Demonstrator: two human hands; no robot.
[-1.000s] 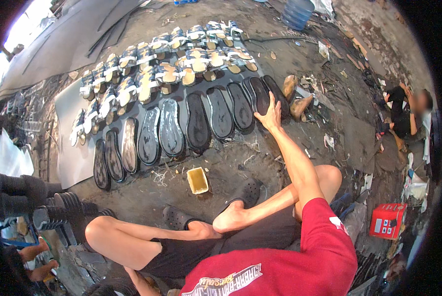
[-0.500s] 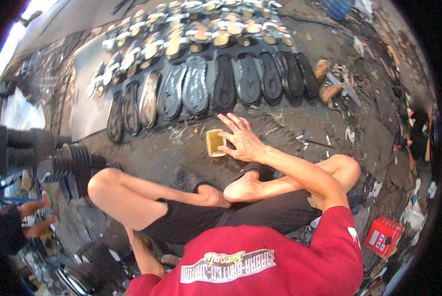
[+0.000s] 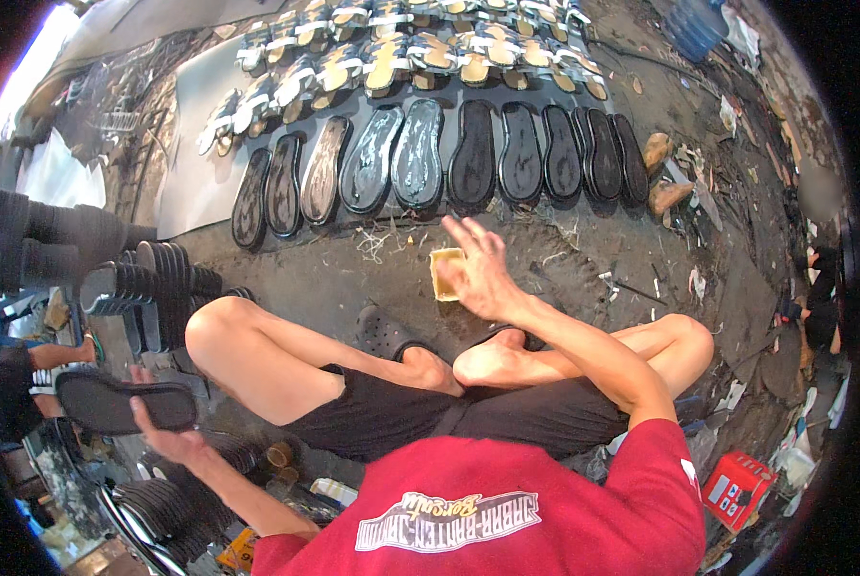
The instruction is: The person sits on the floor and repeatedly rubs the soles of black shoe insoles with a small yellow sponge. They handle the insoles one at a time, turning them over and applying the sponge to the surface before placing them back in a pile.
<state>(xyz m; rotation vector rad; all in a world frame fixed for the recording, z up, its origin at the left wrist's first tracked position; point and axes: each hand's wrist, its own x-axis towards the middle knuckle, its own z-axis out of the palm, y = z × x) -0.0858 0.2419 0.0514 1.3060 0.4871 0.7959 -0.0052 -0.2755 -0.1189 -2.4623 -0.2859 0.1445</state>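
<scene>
At the left, beside my left knee, my left hand (image 3: 169, 437) is closed on a dark shoe sole (image 3: 89, 401), with fingers behind it and thumb across the front. My right hand (image 3: 485, 276) hovers low over the ground in front of my feet, its fingers stretched out and slightly blurred. Partly behind those fingers lies a small yellow square tub (image 3: 442, 285); I cannot tell whether they touch it. Beyond it runs a row of dark soles (image 3: 475, 158), two of them with a shiny wet-looking surface (image 3: 416, 158), and one brownish (image 3: 325, 173).
Rows of sandal uppers with tan insoles (image 3: 382, 62) lie behind the soles on a grey sheet (image 3: 199, 144). Stacked soles (image 3: 166, 274) stand left, more (image 3: 166, 509) below. A red box (image 3: 739, 492) sits right. Another person's leg (image 3: 60, 355) shows far left.
My left hand, hidden behind my left leg before, has come out to the left holding a sole. My right hand stays by the yellow tub. The whole view has shifted slightly.
</scene>
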